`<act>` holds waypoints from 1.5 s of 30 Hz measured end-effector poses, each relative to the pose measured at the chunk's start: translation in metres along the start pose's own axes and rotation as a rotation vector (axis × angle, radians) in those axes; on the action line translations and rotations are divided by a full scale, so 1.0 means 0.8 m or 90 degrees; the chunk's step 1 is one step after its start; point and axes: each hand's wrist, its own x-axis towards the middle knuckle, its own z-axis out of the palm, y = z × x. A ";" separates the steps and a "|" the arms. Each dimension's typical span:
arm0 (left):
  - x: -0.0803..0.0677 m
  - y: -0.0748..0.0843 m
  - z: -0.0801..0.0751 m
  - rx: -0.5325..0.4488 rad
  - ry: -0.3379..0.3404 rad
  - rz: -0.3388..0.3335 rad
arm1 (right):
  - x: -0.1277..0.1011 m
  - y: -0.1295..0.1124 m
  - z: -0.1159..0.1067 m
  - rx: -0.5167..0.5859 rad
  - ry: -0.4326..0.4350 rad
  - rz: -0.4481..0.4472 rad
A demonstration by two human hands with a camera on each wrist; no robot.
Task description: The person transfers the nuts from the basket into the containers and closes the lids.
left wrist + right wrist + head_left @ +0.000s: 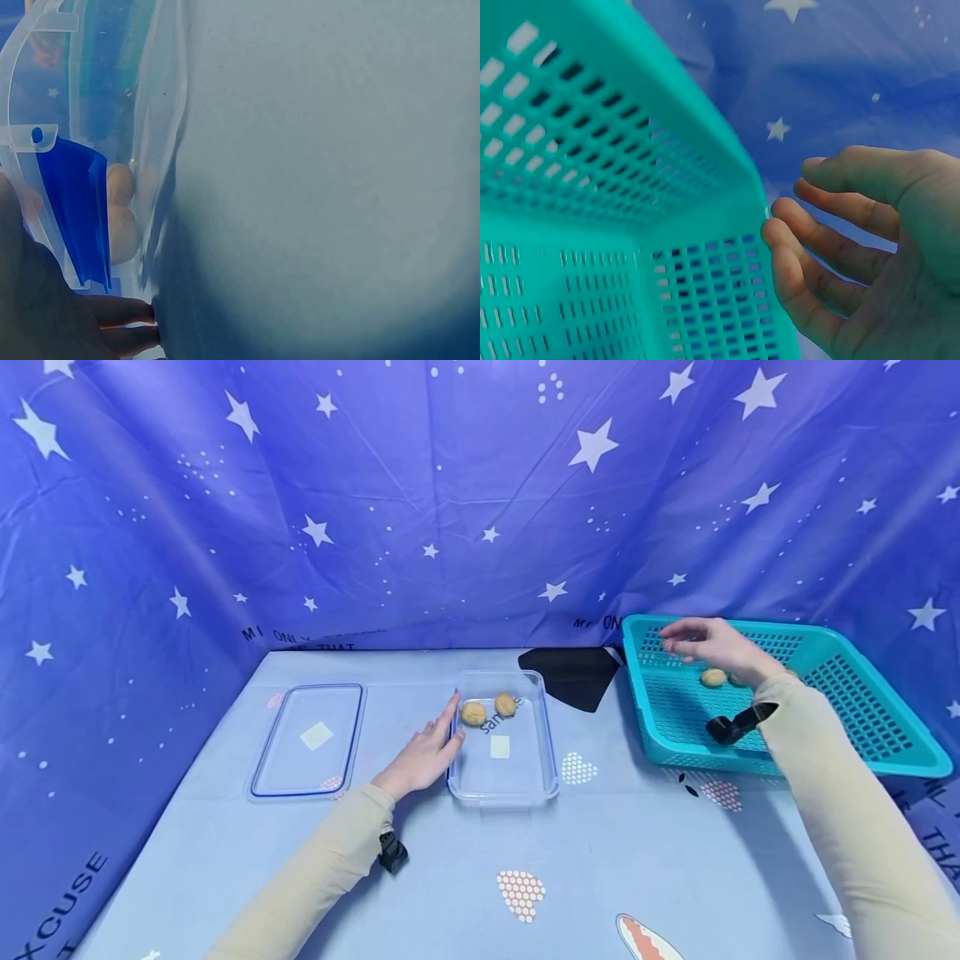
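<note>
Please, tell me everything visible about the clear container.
The clear container is rectangular, apparently plastic, with rounded corners and blue side flaps. It stands uncovered and upright on the cloth, a pale square showing at its bottom. Two walnuts lie inside, toward its far end. The left hand touches its left side.

Bright head view — dimmer, softer wrist views.

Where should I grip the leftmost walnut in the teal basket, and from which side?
Probably from above, the right hand pinching the walnut across its rounded sides: it lies low inside the teal basket, whose walls may hinder a sideways approach.
</note>
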 end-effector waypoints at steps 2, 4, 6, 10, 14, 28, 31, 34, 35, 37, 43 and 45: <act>0.000 -0.001 0.000 0.003 0.004 0.000 | 0.003 0.005 -0.001 0.004 -0.003 0.004; 0.000 -0.001 0.000 0.002 0.008 0.001 | 0.006 0.009 -0.002 0.006 -0.006 0.007; 0.000 -0.001 -0.001 0.000 0.010 0.003 | 0.008 0.013 -0.003 0.006 -0.009 0.009; 0.000 -0.002 -0.001 -0.004 0.017 0.006 | 0.009 0.022 -0.005 0.005 -0.014 0.013; 0.001 -0.003 -0.006 0.000 0.022 0.003 | 0.013 0.038 -0.004 0.016 -0.018 0.021; 0.002 -0.005 -0.010 -0.003 0.070 0.004 | 0.019 0.072 -0.001 0.039 -0.021 0.088; 0.004 -0.007 -0.006 -0.015 0.077 -0.006 | 0.021 0.083 -0.005 0.053 -0.020 0.102; 0.004 -0.009 -0.003 -0.021 0.078 -0.013 | 0.019 0.092 -0.008 0.058 -0.017 0.109; 0.004 -0.009 -0.003 -0.022 0.078 -0.014 | 0.018 0.094 -0.010 0.060 -0.016 0.112; 0.004 -0.010 -0.002 -0.025 0.076 -0.014 | 0.016 0.098 -0.012 0.058 -0.013 0.118; 0.004 -0.011 -0.001 -0.024 0.066 -0.003 | 0.009 0.113 -0.018 0.024 0.001 0.152; 0.005 -0.010 0.000 -0.023 0.061 0.001 | 0.005 0.121 -0.018 0.020 0.000 0.167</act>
